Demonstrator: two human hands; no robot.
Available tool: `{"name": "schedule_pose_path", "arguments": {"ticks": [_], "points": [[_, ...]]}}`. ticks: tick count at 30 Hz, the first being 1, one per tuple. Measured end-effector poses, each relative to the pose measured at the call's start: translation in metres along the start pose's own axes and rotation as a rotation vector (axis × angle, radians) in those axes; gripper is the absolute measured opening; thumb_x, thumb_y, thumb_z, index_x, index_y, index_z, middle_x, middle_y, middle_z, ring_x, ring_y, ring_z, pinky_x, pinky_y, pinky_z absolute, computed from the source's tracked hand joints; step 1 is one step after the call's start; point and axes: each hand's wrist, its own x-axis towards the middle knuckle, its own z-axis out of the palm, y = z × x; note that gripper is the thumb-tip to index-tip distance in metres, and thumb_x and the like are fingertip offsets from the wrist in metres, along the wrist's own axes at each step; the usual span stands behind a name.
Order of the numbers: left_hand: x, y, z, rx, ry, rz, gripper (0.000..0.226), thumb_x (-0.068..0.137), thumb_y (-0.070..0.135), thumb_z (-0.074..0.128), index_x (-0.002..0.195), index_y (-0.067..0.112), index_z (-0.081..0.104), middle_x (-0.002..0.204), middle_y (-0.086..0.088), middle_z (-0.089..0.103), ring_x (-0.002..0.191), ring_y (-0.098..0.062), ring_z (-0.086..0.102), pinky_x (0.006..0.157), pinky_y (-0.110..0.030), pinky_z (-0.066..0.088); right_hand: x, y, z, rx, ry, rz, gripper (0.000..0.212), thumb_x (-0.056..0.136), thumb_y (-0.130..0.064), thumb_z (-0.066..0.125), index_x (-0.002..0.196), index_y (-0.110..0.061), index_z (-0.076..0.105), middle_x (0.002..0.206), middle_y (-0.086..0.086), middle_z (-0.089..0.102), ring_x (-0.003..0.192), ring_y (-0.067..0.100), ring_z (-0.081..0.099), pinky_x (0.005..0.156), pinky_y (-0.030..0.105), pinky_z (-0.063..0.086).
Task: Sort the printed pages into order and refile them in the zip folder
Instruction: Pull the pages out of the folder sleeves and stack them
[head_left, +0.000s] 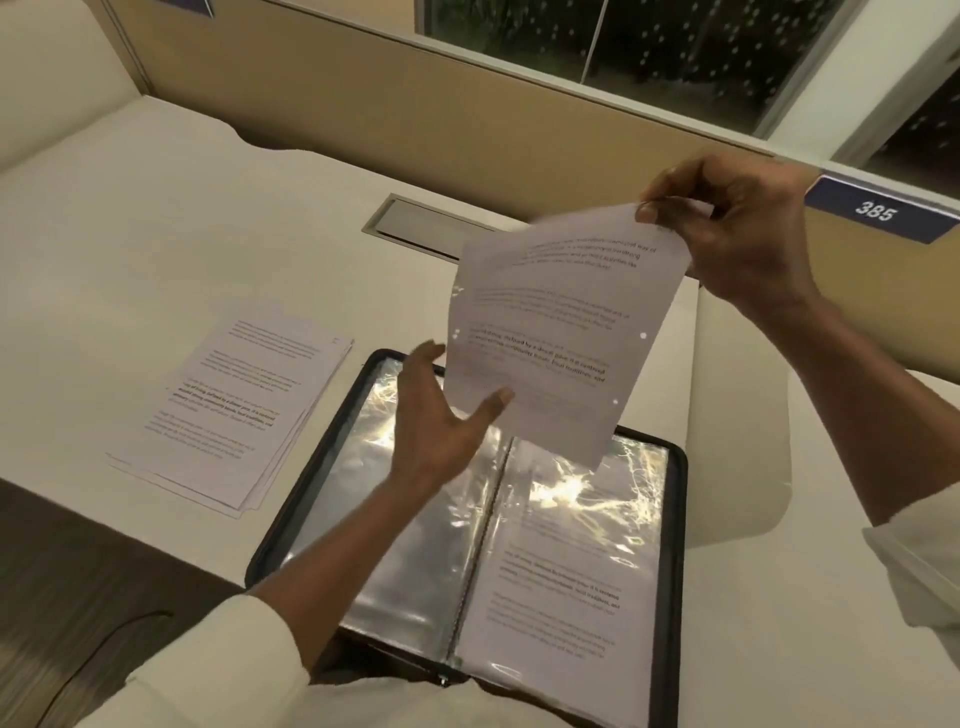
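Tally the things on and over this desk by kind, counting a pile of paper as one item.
Zip folder: 1
Paper piles: 2, the desk stack and the held pages
Hands: 2, left hand and right hand
Number sign: 1
Desk hatch: 1
Total: 7

Punched sheet (561, 332) aloft; page stack (228, 405) left of open zip folder (674, 545)

White desk (156, 234); paper stack (234, 405) left; open zip folder (675, 519) at front edge, just beside stack.
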Motion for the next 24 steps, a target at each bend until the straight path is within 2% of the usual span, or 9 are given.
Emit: {"name": "schedule_pose_path", "arguments": {"ticks": [2,5,7,9,11,14,18,20,24], "points": [[0.011,0.004,-0.028,-0.079,0.047,-0.051,0.089,0.078,0.065,0.083,0.146,0.023,0.043,0.141,0.005,0.056,0.126,-0.012,0.056,0.104,-0.033,0.052,0.007,-0.009,0.014,0.061,-0.047,0.041,0.011,0.095,-0.021,0.076,0.094,-0.010,0.074,0.095,0.000,0.074,0.086,0.013,0.071,0.070,0.035,0.062],[0.020,-0.001,-0.067,-0.170,0.061,-0.057,0.055,0.083,0.057,0.083,0.122,0.023,0.063,0.114,0.012,0.074,0.102,-0.005,0.071,0.088,-0.036,0.064,0.017,-0.020,0.041,0.140,-0.076,0.111,0.019,0.094,-0.020,0.078,0.095,-0.002,0.075,0.092,-0.005,0.073,0.082,0.003,0.068,0.069,0.020,0.057],[0.023,-0.008,-0.090,-0.178,0.061,-0.042,0.036,0.091,0.051,0.079,0.112,0.022,0.074,0.101,0.010,0.079,0.090,-0.010,0.076,0.078,-0.044,0.066,0.024,-0.027,0.062,0.223,-0.089,0.174,0.020,0.093,-0.020,0.079,0.096,-0.001,0.074,0.092,0.000,0.074,0.080,0.005,0.068,0.069,0.020,0.055],[0.026,-0.016,-0.111,-0.204,0.054,-0.048,0.026,0.096,0.044,0.075,0.110,0.022,0.077,0.100,0.008,0.080,0.089,-0.015,0.077,0.076,-0.048,0.066,0.030,-0.033,0.086,0.339,-0.067,0.275,0.016,0.092,-0.018,0.080,0.098,-0.004,0.075,0.092,0.003,0.075,0.079,0.006,0.068,0.070,0.022,0.055],[0.029,-0.023,-0.129,-0.252,0.031,-0.089,0.020,0.099,0.037,0.073,0.112,0.022,0.076,0.103,0.008,0.080,0.092,-0.016,0.077,0.079,-0.050,0.066,0.033,-0.037,0.112,0.479,-0.008,0.412,0.015,0.091,-0.017,0.081,0.100,-0.009,0.075,0.089,-0.002,0.074,0.079,0.006,0.066,0.071,0.025,0.053],[0.036,-0.037,-0.157,-0.264,0.021,-0.154,0.016,0.101,0.032,0.071,0.113,0.021,0.074,0.102,0.009,0.080,0.090,-0.013,0.077,0.080,-0.045,0.066,0.031,-0.039,0.159,0.661,0.044,0.678,0.020,0.091,-0.031,0.081,0.099,-0.016,0.072,0.080,-0.006,0.073,0.073,0.010,0.065,0.069,0.034,0.054],[0.051,-0.063,-0.196,-0.254,0.018,-0.236,0.016,0.100,0.033,0.072,0.112,0.023,0.075,0.101,0.011,0.081,0.089,-0.011,0.078,0.079,-0.038,0.064,0.016,-0.050,0.225,0.789,-0.065,0.955,0.055,0.081,-0.050,0.082,0.113,-0.007,0.069,0.101,0.006,0.080,0.088,0.027,0.077,0.081,0.046,0.063],[0.061,-0.078,-0.215,-0.237,0.017,-0.272,0.016,0.099,0.036,0.073,0.109,0.024,0.076,0.100,0.012,0.081,0.088,-0.011,0.078,0.079,-0.037,0.063,0.006,-0.062,0.254,0.833,-0.150,1.006,0.047,0.089,-0.035,0.081,0.121,-0.004,0.069,0.107,0.010,0.080,0.097,0.031,0.078,0.081,0.045,0.063],[0.083,-0.117,-0.251,-0.164,0.024,-0.341,0.017,0.098,0.038,0.074,0.106,0.023,0.077,0.098,0.009,0.081,0.086,-0.015,0.078,0.077,-0.040,0.063,-0.015,-0.092,0.309,0.881,-0.239,1.098,0.030,0.091,-0.011,0.079,0.116,0.002,0.070,0.104,0.016,0.080,0.095,0.035,0.078,0.081,0.044,0.065]]}}
